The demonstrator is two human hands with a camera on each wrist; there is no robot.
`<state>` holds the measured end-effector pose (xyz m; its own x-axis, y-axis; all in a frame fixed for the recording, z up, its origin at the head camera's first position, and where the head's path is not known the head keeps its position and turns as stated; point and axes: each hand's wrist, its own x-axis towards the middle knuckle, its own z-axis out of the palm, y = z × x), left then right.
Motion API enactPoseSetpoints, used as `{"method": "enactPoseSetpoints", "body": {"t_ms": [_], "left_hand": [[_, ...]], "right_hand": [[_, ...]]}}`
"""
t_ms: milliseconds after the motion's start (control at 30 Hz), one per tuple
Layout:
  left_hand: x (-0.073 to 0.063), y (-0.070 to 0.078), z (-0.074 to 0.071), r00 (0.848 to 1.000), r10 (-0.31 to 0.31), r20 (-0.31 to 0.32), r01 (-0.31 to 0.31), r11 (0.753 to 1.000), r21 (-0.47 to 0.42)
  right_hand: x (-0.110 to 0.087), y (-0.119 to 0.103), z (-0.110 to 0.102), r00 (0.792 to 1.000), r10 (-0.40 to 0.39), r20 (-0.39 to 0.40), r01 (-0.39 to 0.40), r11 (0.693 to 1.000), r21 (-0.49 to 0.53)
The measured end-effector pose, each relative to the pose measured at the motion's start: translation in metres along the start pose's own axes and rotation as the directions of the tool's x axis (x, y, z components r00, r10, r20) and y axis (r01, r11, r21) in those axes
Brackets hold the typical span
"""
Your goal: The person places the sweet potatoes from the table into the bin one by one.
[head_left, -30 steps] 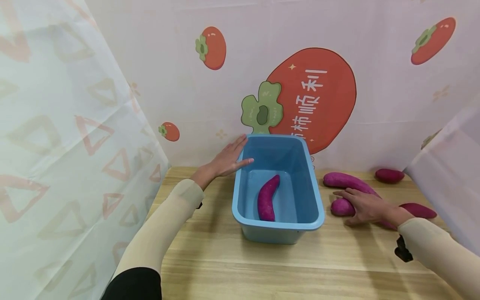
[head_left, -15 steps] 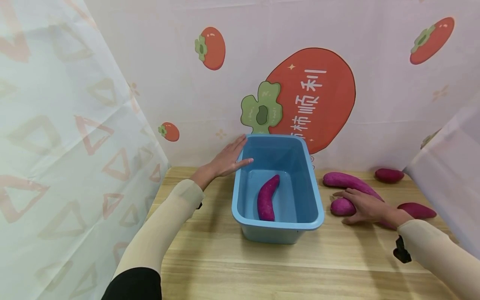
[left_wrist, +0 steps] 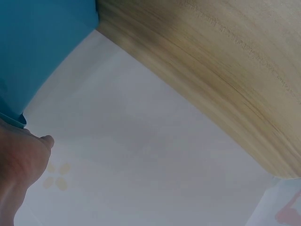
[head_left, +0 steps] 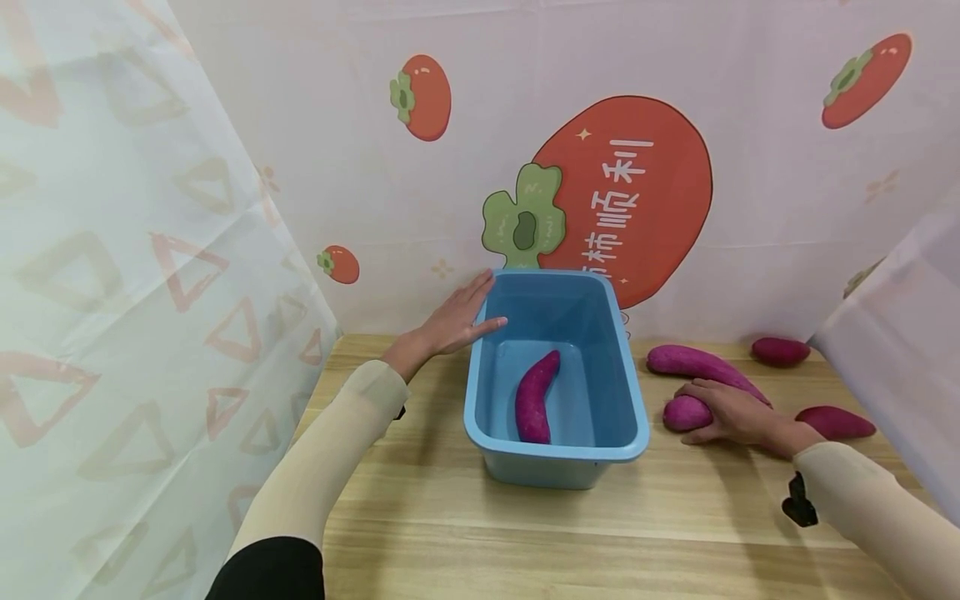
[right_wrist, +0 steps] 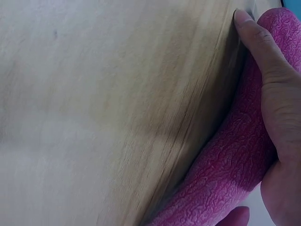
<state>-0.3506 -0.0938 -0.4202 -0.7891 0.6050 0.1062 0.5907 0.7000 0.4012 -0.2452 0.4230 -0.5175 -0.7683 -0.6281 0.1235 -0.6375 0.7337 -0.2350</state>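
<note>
Across the top of my head view I see a pale back sheet point(head_left: 480, 100), printed with orange-red fruit point(head_left: 667, 200). A creased left sheet point(head_left: 142, 308) with triangles point(head_left: 37, 364) fills the left edge; a wood-grain table point(head_left: 570, 537) spans the bottom centre.

Smooth, faintly glossy plastic forms the tub point(head_left: 540, 472); matt, grained wood makes up the surface point(head_left: 480, 542). The held vegetable point(right_wrist: 223, 162) shows rough, wrinkled skin, the backdrop point(head_left: 450, 196) looks like creased matt cloth, and the left sleeve point(head_left: 322, 462) appears smooth, matt fabric.
</note>
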Motion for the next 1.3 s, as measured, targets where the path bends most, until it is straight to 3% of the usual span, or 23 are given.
{"method": "enactPoseSetpoints", "body": {"t_ms": [300,667,833,1300], "left_hand": [[0.0,0.002,0.0,1.0,0.001,-0.001,-0.001,1.0,0.005],[0.0,0.003,0.001,1.0,-0.007,0.0,0.007,1.0,0.0],[-0.001,0.003,0.001,1.0,-0.001,-0.004,0.001,1.0,-0.014],[0.0,-0.001,0.003,1.0,-0.006,-0.02,0.006,1.0,-0.012]], "right_hand": [[0.001,0.002,-0.002,0.997,-0.036,-0.063,0.037,0.999,0.015],[0.001,0.004,-0.008,0.996,0.035,-0.081,-0.031,0.998,0.046],[-0.001,0.005,-0.013,0.998,0.044,-0.034,-0.04,0.995,0.094],[0.0,0.003,-0.033,0.99,0.135,0.03,-0.137,0.987,0.081]]}}
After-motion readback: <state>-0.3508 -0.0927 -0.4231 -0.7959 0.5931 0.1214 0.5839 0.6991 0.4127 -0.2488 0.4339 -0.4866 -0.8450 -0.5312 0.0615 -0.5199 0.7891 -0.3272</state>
